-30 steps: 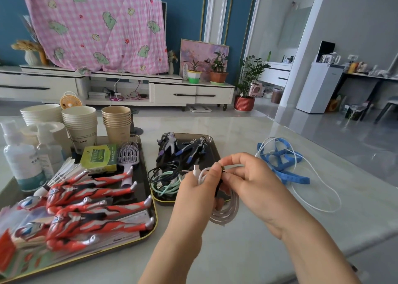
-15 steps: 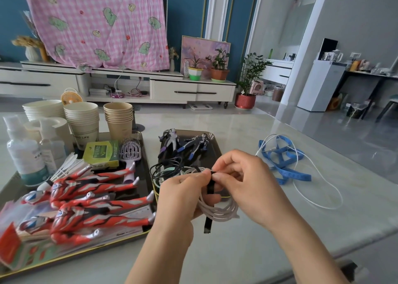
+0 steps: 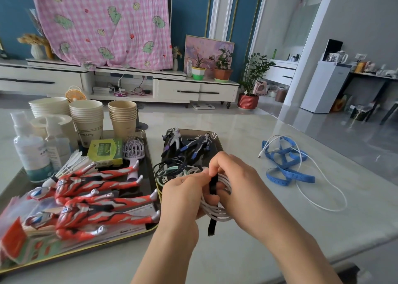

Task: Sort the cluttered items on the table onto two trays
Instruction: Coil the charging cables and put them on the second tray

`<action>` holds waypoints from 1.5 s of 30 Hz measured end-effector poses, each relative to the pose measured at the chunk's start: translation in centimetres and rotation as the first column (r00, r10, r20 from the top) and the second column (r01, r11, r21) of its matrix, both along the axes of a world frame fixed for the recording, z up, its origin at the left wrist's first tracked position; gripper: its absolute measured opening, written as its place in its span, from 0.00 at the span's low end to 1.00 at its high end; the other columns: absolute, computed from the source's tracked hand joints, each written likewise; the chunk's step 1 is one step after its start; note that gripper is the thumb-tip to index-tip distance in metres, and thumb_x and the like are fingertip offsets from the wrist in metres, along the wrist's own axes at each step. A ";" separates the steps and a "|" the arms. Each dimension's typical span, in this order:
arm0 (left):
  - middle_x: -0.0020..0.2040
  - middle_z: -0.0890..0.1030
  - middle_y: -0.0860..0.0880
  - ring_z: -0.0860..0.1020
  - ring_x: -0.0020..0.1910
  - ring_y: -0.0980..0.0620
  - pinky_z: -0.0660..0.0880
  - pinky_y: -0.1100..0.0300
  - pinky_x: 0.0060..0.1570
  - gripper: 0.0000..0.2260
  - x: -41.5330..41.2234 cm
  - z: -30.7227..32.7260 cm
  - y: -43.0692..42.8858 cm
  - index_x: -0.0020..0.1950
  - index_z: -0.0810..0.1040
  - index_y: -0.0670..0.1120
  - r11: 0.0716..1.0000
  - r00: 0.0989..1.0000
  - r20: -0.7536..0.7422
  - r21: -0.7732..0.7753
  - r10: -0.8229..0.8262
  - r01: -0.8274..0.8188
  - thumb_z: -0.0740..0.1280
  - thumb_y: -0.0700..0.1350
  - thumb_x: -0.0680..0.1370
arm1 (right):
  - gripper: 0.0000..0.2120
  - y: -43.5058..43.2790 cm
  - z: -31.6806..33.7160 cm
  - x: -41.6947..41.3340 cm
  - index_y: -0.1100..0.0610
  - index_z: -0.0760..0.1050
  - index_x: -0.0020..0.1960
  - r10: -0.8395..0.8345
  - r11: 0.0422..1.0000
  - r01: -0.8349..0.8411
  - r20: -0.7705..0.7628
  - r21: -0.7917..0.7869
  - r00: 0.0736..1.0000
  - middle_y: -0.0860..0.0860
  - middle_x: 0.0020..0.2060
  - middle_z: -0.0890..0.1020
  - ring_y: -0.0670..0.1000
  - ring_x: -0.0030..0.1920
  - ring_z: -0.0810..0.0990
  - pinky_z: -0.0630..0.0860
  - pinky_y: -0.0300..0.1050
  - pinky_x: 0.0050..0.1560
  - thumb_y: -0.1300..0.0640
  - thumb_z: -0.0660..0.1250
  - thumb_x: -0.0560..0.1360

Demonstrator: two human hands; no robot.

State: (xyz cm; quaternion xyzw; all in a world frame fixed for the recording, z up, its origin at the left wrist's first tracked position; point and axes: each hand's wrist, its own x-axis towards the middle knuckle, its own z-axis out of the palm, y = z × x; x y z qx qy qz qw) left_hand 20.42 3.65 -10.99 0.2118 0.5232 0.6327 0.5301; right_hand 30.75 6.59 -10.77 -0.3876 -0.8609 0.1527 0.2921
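Note:
Both hands hold a coiled white cable above the table in front of the small dark tray. My left hand grips the coil's left side, while my right hand pinches a black strap wrapped round it, the strap's end hanging down. That small tray holds two dark toy figures and a tangle of black and green cables. The large tray on the left carries red toy figures, bottles, cups, a green box and a purple brush.
A blue measuring tape and a loose white cable lie on the table to the right. Stacks of paper cups stand at the large tray's far end. The table's right edge drops to the floor.
The view has tilted down a little. My hands have shifted slightly with the coil, and the black strap's hanging end now dangles below the coil where one second ago it was hidden.

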 end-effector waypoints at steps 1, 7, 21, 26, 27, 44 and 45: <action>0.20 0.74 0.50 0.70 0.16 0.56 0.69 0.69 0.21 0.11 -0.1 0.0 0.0 0.32 0.76 0.42 1.000 1.000 -0.005 -0.001 0.006 -0.006 0.68 0.38 0.74 | 0.19 -0.1 -0.2 -0.1 0.46 0.63 0.44 -0.001 1.000 0.000 0.009 0.028 1.000 0.42 0.45 0.69 0.49 0.42 0.74 0.75 0.52 0.44 0.70 0.60 0.67; 0.20 0.73 0.48 0.68 0.15 0.56 0.69 0.68 0.21 0.08 -0.4 -0.1 0.1 0.35 0.78 0.41 1.000 0.999 0.031 -0.018 0.015 -0.015 0.67 0.39 0.75 | 0.15 0.3 -0.5 -0.1 0.48 0.73 0.43 0.044 0.998 -0.039 -0.080 0.056 0.996 0.36 0.52 0.67 0.42 0.48 0.74 0.72 0.35 0.46 0.69 0.65 0.69; 0.28 0.82 0.49 0.69 0.17 0.58 0.69 0.63 0.31 0.10 0.4 0.1 -0.1 0.36 0.79 0.46 0.997 0.994 -0.105 0.080 -0.009 0.017 0.66 0.43 0.77 | 0.05 0.8 -0.2 0.6 0.62 0.80 0.38 -0.161 0.937 -0.065 -0.588 -0.344 0.793 0.53 0.30 0.82 0.45 0.32 0.80 0.75 0.35 0.36 0.60 0.71 0.71; 0.30 0.83 0.48 0.70 0.19 0.57 0.70 0.61 0.33 0.08 0.4 0.0 -0.2 0.39 0.80 0.45 0.993 0.992 -0.116 0.105 -0.049 0.061 0.66 0.43 0.77 | 0.06 1.2 -0.2 0.1 0.61 0.79 0.37 -0.245 0.929 0.019 -0.579 -0.369 0.777 0.59 0.32 0.82 0.47 0.32 0.78 0.75 0.37 0.36 0.60 0.70 0.72; 0.31 0.83 0.48 0.70 0.19 0.57 0.69 0.61 0.34 0.07 0.4 0.0 -0.1 0.40 0.80 0.45 0.991 0.991 -0.120 0.111 -0.056 0.070 0.66 0.43 0.77 | 0.06 1.2 -0.1 0.0 0.61 0.79 0.37 -0.257 0.927 0.030 -0.573 -0.375 0.779 0.59 0.32 0.82 0.47 0.32 0.78 0.75 0.36 0.35 0.60 0.70 0.72; 0.29 0.73 0.50 0.67 0.21 0.61 0.66 0.69 0.23 0.05 0.0 -0.9 0.8 0.52 0.72 0.41 0.976 0.945 -0.301 0.207 0.126 -0.064 0.62 0.42 0.79 | 0.08 2.0 -0.1 -1.4 0.57 0.81 0.42 -0.215 0.949 0.108 -0.360 -0.295 0.908 0.47 0.33 0.81 0.43 0.37 0.78 0.76 0.42 0.44 0.54 0.66 0.75; 0.29 0.72 0.50 0.67 0.20 0.61 0.66 0.69 0.23 0.05 0.1 -0.8 0.9 0.53 0.72 0.41 0.977 0.945 -0.302 0.204 0.124 -0.063 0.62 0.42 0.79 | 0.08 2.1 0.0 -1.4 0.57 0.81 0.42 -0.214 0.945 0.099 -0.361 -0.312 0.908 0.48 0.33 0.81 0.45 0.37 0.78 0.76 0.45 0.45 0.54 0.66 0.75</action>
